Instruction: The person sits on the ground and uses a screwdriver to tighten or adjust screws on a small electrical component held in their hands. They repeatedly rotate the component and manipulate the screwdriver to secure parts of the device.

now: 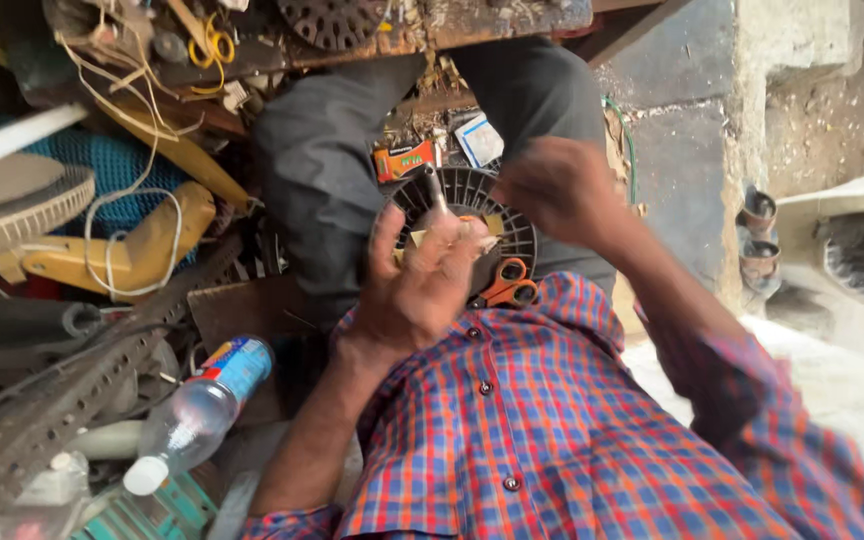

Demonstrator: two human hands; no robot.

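So, left hand (414,290) fingers curled shut round a thin metal tool (436,188), its tip poking up over the black round ribbed fan part (472,195) on the lap. Right hand (555,188) is blurred, on the part's right rim; grip can't be told. Orange-handled scissors (507,287) lie just near of the part. Plastic bottle (197,415) lies well left, among clutter.

The shirt (552,430) was checked in red, blue and orange, the finned round housing (472,215) black, the scissors' handles (508,287) orange, the trousers (322,170) dark grey, and the clear bottle's (197,415) label blue.
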